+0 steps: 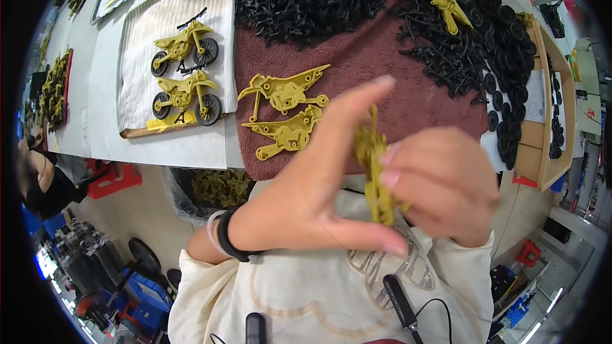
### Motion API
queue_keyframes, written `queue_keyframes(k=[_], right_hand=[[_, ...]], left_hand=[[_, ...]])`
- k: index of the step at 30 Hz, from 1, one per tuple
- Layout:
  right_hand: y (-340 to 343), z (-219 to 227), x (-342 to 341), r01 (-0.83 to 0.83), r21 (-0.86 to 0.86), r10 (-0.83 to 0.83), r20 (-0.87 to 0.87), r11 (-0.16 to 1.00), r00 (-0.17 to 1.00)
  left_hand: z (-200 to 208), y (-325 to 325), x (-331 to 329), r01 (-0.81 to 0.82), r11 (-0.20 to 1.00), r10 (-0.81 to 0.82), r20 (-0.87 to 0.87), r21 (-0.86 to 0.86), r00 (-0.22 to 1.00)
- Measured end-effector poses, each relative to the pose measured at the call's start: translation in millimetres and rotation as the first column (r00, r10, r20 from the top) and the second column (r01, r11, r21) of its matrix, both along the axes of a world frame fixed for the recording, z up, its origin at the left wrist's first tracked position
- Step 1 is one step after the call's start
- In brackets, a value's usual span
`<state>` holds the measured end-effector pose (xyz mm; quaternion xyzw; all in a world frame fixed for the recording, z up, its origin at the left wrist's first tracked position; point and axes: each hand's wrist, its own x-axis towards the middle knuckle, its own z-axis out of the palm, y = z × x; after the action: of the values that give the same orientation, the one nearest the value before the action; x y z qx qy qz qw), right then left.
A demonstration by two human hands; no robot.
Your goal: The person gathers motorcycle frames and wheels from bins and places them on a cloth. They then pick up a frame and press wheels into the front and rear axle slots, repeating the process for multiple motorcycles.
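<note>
Close above the bench [191, 150], your left hand [306, 197] and right hand [446, 185] fingers pinch the olive frame halves [376, 175]; press them evenly, seams aligned.

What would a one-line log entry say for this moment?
left hand: pinching olive frame piece | right hand: gripping same piece | brown mat: two frame halves, black parts pile

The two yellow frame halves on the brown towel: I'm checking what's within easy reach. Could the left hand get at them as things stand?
Probably yes. The two yellow frame halves lie bare on the brown towel just beyond the left hand, with nothing between. But that hand shares a grip on a yellow part with the right hand.
</note>
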<state>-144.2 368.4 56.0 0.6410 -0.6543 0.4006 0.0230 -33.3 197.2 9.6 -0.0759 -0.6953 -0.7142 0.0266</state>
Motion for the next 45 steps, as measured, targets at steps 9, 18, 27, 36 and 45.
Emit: queue_keyframes(k=[9,18,27,36,45], right_hand=[[23,-15,24,0.103,-0.036,-0.099,0.098,0.994,0.990],[58,-37,27,0.393,-0.220,-0.302,0.354,0.893,0.885],[47,-67,22,0.501,-0.054,-0.500,-0.201,0.864,0.842],[42,-62,11,0.448,0.308,-0.415,-0.170,0.839,0.894],[20,-72,5,0.528,0.283,-0.515,-0.127,0.800,0.848]], left_hand=[[-10,23,6,0.137,0.991,-0.136,0.062,-0.001,0.989],[3,2,17,-0.254,0.962,0.241,0.135,0.096,0.961],[-13,-28,22,-0.376,0.874,0.429,-0.126,0.308,0.894],[-17,-28,24,-0.482,0.828,0.488,0.055,0.287,0.871],[-19,-17,12,-0.496,0.825,0.492,0.090,0.269,0.866]])
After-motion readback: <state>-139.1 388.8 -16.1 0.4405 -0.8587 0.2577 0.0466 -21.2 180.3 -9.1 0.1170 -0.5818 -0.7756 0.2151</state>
